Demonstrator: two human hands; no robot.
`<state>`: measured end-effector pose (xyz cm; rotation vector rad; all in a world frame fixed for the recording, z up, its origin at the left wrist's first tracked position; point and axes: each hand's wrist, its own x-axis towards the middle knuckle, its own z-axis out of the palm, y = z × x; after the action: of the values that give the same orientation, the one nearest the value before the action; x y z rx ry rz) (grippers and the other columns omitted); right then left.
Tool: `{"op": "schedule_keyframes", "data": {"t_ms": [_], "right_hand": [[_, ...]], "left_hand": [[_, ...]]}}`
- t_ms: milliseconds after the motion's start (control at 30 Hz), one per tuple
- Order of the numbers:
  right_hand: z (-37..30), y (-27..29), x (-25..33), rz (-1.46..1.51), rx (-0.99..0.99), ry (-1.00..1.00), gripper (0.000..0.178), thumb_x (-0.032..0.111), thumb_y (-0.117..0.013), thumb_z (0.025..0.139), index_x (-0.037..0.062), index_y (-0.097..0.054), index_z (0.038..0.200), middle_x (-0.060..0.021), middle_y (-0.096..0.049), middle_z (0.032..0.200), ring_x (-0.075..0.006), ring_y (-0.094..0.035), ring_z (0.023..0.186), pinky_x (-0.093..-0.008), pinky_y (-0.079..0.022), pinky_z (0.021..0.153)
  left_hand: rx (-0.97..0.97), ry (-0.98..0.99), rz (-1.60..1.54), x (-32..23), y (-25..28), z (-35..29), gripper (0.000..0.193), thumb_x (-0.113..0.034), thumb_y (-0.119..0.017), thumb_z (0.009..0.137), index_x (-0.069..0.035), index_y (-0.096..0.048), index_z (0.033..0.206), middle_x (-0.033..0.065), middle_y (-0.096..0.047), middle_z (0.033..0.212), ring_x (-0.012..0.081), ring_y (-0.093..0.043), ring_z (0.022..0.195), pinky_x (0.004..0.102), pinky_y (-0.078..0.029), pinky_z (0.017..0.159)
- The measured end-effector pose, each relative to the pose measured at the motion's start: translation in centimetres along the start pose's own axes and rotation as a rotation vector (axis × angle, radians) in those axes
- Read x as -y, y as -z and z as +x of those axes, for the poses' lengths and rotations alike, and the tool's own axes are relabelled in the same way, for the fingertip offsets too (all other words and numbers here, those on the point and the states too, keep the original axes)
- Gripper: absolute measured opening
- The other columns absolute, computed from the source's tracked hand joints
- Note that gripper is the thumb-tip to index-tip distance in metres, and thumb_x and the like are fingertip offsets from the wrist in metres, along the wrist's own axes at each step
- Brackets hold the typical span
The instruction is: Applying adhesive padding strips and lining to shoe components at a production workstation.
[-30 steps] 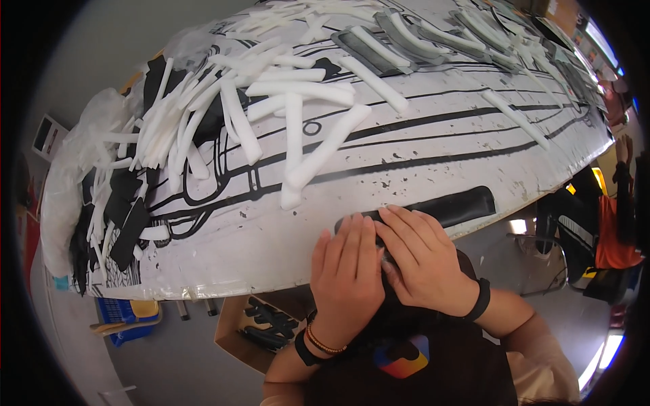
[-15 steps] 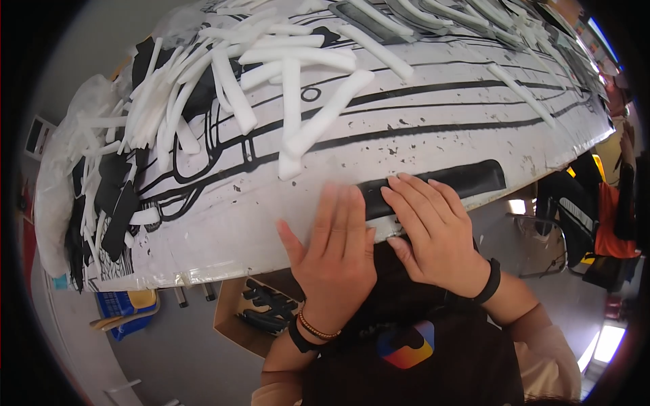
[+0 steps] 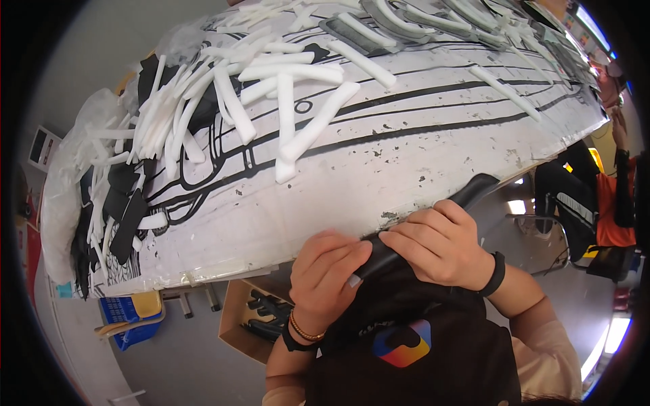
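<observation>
One view, head. Black strip (image 3: 381, 258) held by two hands at the near edge of the table (image 3: 338, 210). Long axis oblique: from near left, by the left hand, to far right, where the rounded end points away from the body. Far-right end lies at the table edge; near-left part is off the edge, in front of the dark apron (image 3: 413, 314).

Left hand (image 3: 326, 274): fingers bent, grasping the strip by its near-left end. Right hand (image 3: 443, 247): fingers curled over the strip toward its middle, grasping it; thumb hidden. Short gap between the hands, strip visible there.

Surroundings: white sticks (image 3: 318, 122) heaped far left, two of them meeting in a V nearest the hands. Black pieces (image 3: 132, 223) and a clear plastic bag (image 3: 71, 223) at the left end. Grey pieces (image 3: 359, 34) bearing white sticks at far right. Cardboard box (image 3: 233, 328) below the table, left of the left hand, black items inside.
</observation>
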<state>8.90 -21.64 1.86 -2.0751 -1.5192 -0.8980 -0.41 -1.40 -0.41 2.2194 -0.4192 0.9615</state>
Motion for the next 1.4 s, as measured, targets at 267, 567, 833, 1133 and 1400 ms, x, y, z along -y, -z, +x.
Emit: {"op": "schedule_keyframes", "data": {"t_ms": [267, 567, 833, 1133, 1400], "right_hand": [[3.1, 5.2, 0.2, 0.353, 0.415, -0.189, 0.022, 0.024, -0.073, 0.083, 0.0121, -0.066, 0.101, -0.0015, -0.059, 0.078, -0.0191, -0.062, 0.070, -0.0328, -0.044, 0.056], [1.0, 5.0, -1.0, 0.574, 0.623, -0.499, 0.026, 0.033, -0.068, 0.092, 0.0110, -0.066, 0.105, -0.0112, -0.069, 0.082, -0.0331, -0.067, 0.078, -0.0423, -0.050, 0.063], [-2.0, 4.5, -1.7, 0.642, 0.821, -0.641, 0.026, 0.034, -0.068, 0.093, 0.0100, -0.068, 0.102, -0.0140, -0.068, 0.080, -0.0352, -0.066, 0.076, -0.0439, -0.049, 0.065], [-3.5, 4.0, -2.0, 0.642, 0.924, -0.665, 0.027, 0.035, -0.068, 0.092, 0.0093, -0.069, 0.101, -0.0160, -0.064, 0.073, -0.0348, -0.065, 0.069, -0.0428, -0.047, 0.062], [-6.8, 4.6, -3.3, 0.765, 0.887, -0.717, 0.027, 0.034, -0.068, 0.093, 0.0091, -0.068, 0.103, -0.0160, -0.065, 0.076, -0.0347, -0.063, 0.069, -0.0420, -0.047, 0.063]], "left_hand": [[0.029, 0.211, -0.313, -2.0, 1.9, 1.8, 0.028, -0.017, -0.090, 0.071, -0.001, -0.074, 0.088, 0.0079, -0.068, 0.071, 0.0227, -0.065, 0.060, 0.0284, -0.052, 0.057], [-0.039, 0.650, -0.225, -2.3, 0.7, -0.9, 0.025, -0.015, -0.073, 0.093, 0.000, -0.066, 0.075, 0.0049, -0.057, 0.055, 0.0092, -0.053, 0.047, 0.0253, -0.040, 0.046], [-0.090, 0.865, -0.727, -0.4, -0.3, -4.1, 0.033, -0.023, -0.064, 0.101, 0.002, -0.067, 0.080, -0.0013, -0.058, 0.059, 0.0051, -0.054, 0.050, 0.0209, -0.040, 0.043], [0.145, 0.778, -0.351, -0.7, -0.8, -3.0, 0.023, -0.018, -0.069, 0.097, 0.000, -0.067, 0.084, -0.0046, -0.052, 0.059, -0.0001, -0.045, 0.053, 0.0214, -0.041, 0.043], [0.019, 1.074, -0.735, -1.3, -3.7, -4.1, 0.018, -0.015, -0.069, 0.097, -0.002, -0.070, 0.086, -0.0006, -0.062, 0.063, 0.0039, -0.055, 0.051, 0.0221, -0.041, 0.047]]}}
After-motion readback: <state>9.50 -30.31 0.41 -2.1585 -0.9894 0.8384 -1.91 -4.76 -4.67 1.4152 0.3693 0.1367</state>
